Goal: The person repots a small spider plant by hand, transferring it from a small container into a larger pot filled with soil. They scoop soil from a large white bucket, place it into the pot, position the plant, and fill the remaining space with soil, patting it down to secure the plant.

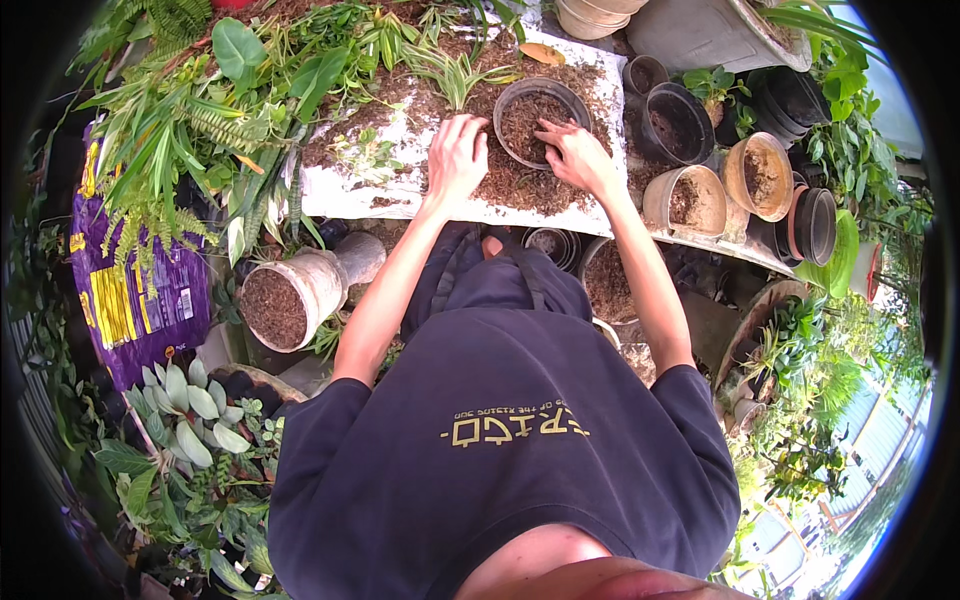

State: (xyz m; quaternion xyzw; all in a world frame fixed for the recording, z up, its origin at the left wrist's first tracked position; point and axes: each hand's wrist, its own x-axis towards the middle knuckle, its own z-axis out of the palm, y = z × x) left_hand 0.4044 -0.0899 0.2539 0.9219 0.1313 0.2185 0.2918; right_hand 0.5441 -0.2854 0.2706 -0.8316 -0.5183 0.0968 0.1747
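A round dark plastic pot [501,112] with brown potting mix [521,127] in it stands on a soil-strewn white sheet [349,196]. My right hand [579,156] reaches over the pot's near right rim, fingers spread against the mix. Just left of the pot, my left hand [456,156] is lowered to the sheet with bent fingers; nothing shows in its grasp, though its fingertips are partly hidden. Behind my left hand lies a variegated spider plant [456,81]. A dry brownish leaf [541,54] lies beyond the pot.
Leafy cuttings and ferns [202,135] crowd the left side. Several used pots, among them a black pot [677,124] and a beige pot [686,201], line the right. Below the table edge, a white pot of soil [276,309] leans near a purple printed bag [142,277].
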